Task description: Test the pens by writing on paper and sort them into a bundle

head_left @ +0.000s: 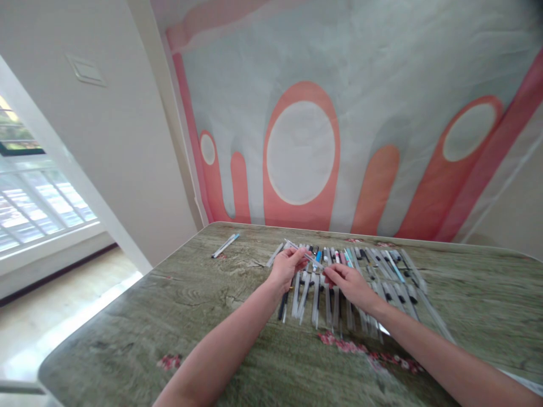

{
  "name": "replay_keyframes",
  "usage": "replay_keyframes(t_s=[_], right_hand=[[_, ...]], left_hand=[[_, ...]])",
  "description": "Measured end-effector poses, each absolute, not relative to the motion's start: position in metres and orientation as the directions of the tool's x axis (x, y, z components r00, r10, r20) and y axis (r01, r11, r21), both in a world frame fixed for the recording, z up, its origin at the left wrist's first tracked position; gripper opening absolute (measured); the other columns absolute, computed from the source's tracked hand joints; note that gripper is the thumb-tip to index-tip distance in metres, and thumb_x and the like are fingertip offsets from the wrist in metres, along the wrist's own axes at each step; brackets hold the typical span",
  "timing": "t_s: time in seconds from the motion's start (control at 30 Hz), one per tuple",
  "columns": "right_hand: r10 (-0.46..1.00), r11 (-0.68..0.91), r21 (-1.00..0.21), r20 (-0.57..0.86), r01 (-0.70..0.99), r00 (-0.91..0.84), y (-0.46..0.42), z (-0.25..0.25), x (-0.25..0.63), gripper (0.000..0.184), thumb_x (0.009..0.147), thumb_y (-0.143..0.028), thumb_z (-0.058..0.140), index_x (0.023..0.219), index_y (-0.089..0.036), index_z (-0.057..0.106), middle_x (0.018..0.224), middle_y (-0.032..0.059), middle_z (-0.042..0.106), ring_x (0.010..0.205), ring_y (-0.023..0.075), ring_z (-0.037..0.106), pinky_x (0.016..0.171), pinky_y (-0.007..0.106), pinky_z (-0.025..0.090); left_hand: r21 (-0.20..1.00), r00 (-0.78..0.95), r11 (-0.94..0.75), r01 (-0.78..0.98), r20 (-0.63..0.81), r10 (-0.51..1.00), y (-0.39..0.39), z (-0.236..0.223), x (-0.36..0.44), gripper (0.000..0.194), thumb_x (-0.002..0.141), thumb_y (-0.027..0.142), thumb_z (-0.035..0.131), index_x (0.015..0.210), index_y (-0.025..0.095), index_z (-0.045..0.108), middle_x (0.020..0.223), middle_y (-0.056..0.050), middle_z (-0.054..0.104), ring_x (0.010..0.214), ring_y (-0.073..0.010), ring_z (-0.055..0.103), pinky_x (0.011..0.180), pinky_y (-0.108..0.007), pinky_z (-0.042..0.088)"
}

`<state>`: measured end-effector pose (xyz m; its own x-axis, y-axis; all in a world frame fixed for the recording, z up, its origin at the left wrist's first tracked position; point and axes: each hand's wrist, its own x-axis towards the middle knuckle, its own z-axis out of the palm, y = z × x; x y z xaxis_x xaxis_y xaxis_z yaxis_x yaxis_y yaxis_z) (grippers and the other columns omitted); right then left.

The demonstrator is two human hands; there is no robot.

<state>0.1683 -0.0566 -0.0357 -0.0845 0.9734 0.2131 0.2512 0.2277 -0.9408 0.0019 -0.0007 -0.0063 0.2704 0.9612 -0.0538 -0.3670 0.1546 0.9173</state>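
Observation:
Between my hands, above the rows of pen parts, a slim clear pen barrel point(314, 262) is held at a slant. My left hand point(287, 269) pinches it near the middle, its far tip poking out past the fingers. The fingers of my right hand point(348, 284) are closed at the near right end; whether they also hold a small separate part is too small to tell. Below and behind the hands lie clear pen tubes point(316, 299), dark pen caps point(412, 293) and a blue pen piece point(317, 259), partly covered by my hands.
Two pens point(225, 246), one with a light blue end, lie apart at the left on the wood-patterned table point(203, 299). More tubes point(436, 314) stretch to the right. A wall with a pink and orange print point(301, 215) rises behind the table's far edge.

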Motion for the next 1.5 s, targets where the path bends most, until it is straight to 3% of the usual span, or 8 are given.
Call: replay_keyframes(t_s=[0.1,0.3,0.6,0.8,0.93,1.07,1.5], right_hand=[[0.967,0.254,-0.931,0.253,0.264,-0.039,-0.057,-0.035,0.168,0.034,0.073,-0.050,0.052,0.078,-0.017,0.056,0.066,-0.0004,0.057,0.058,0.0119,0.051,0.055,0.024,0.041],[0.978,0.206,-0.942,0.187,0.264,-0.095,-0.057,-0.033,0.168,0.041,0.080,-0.052,0.038,0.075,-0.017,0.059,0.067,0.0017,0.060,0.058,0.0133,0.053,0.057,0.025,0.042],[0.964,0.255,-0.916,0.266,0.309,-0.008,-0.057,-0.034,0.168,0.035,0.070,-0.049,0.055,0.080,-0.016,0.059,0.067,0.0009,0.058,0.058,0.0123,0.050,0.053,0.023,0.040],[0.971,0.237,-0.924,0.222,0.300,-0.084,-0.061,-0.029,0.167,0.037,0.080,-0.048,0.040,0.075,-0.017,0.060,0.067,0.0017,0.061,0.060,0.0143,0.054,0.057,0.025,0.042],[0.966,0.255,-0.913,0.255,0.319,-0.044,-0.058,-0.033,0.168,0.029,0.076,-0.045,0.050,0.079,-0.017,0.057,0.068,0.0015,0.059,0.060,0.0140,0.052,0.057,0.025,0.041],[0.968,0.246,-0.930,0.249,0.273,-0.023,-0.055,-0.039,0.169,0.029,0.072,-0.043,0.055,0.082,-0.016,0.055,0.069,0.0013,0.058,0.060,0.0128,0.051,0.054,0.024,0.040],[0.979,0.199,-0.961,0.186,0.195,-0.083,-0.055,-0.044,0.168,0.031,0.078,-0.041,0.049,0.096,-0.017,0.057,0.072,0.0014,0.058,0.063,0.0127,0.052,0.057,0.024,0.044]], left_hand=[[0.918,0.268,0.150,-0.367,-0.051,0.962,0.000,-0.007,0.002,0.031,0.060,0.038,0.070,0.063,0.013,0.052,0.081,-0.006,0.066,0.064,-0.0092,0.058,0.062,-0.021,0.044],[0.922,0.267,0.152,-0.357,-0.056,0.962,0.000,-0.007,0.001,0.031,0.060,0.038,0.070,0.064,0.013,0.053,0.081,-0.006,0.066,0.062,-0.0086,0.058,0.062,-0.020,0.044],[0.924,0.245,0.142,-0.354,-0.055,0.968,-0.002,-0.008,0.004,0.031,0.059,0.038,0.070,0.063,0.013,0.054,0.077,-0.006,0.066,0.064,-0.0102,0.058,0.062,-0.022,0.044],[0.926,0.230,0.136,-0.353,-0.055,0.972,-0.003,-0.007,0.003,0.030,0.058,0.037,0.071,0.062,0.013,0.052,0.076,-0.005,0.066,0.061,-0.0091,0.057,0.060,-0.021,0.043],[0.928,0.219,0.124,-0.351,-0.047,0.975,-0.003,-0.007,0.003,0.030,0.060,0.037,0.070,0.062,0.013,0.051,0.076,-0.005,0.066,0.062,-0.0093,0.058,0.059,-0.020,0.043],[0.930,0.207,0.114,-0.350,-0.042,0.977,-0.003,-0.008,0.003,0.029,0.061,0.036,0.069,0.063,0.014,0.051,0.076,-0.005,0.066,0.062,-0.0089,0.058,0.058,-0.019,0.042],[0.948,0.196,0.088,-0.305,-0.028,0.980,0.000,-0.010,0.002,0.033,0.058,0.041,0.069,0.064,0.013,0.052,0.077,-0.005,0.065,0.062,-0.0094,0.057,0.059,-0.020,0.042]])
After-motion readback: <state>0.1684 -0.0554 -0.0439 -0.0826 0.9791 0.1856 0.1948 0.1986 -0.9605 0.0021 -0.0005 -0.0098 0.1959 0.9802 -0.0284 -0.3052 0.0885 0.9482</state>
